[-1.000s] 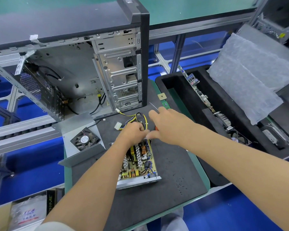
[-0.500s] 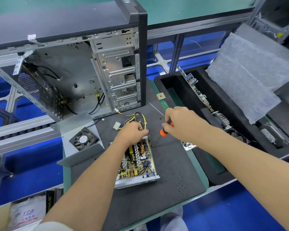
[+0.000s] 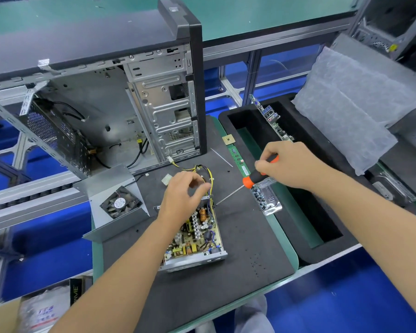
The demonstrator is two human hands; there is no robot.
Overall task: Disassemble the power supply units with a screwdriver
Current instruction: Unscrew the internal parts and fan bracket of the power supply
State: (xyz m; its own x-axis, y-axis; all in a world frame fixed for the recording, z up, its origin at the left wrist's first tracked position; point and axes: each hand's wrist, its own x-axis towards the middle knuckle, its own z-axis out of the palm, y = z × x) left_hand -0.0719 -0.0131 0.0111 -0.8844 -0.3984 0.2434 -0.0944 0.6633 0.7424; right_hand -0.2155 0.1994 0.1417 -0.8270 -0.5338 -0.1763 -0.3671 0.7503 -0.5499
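The opened power supply unit [image 3: 197, 234] lies on the black mat [image 3: 245, 236], its circuit board bare and its yellow and black wires [image 3: 203, 169] running off the far end. My left hand [image 3: 180, 198] hovers over that far end, fingers loosely curled with a gap to the thumb, and nothing plainly held. My right hand [image 3: 291, 164] grips the orange and black screwdriver [image 3: 257, 176] to the right of the unit. Its shaft slants down-left, the tip just off the unit's far right corner. The removed cover with its fan [image 3: 118, 203] lies at the left.
An open computer case [image 3: 135, 111] stands behind the mat. A black foam tray [image 3: 327, 243] with a motherboard [image 3: 270, 121] sits to the right, bubble wrap [image 3: 346, 111] beyond it. A bag of screws [image 3: 267, 200], a memory stick [image 3: 238, 159] and a chip [image 3: 228, 140] lie by the mat's right edge.
My right hand has pulled back to the right with the screwdriver, away from the unit's far end. My left hand has loosened its hold on the wires and far edge.
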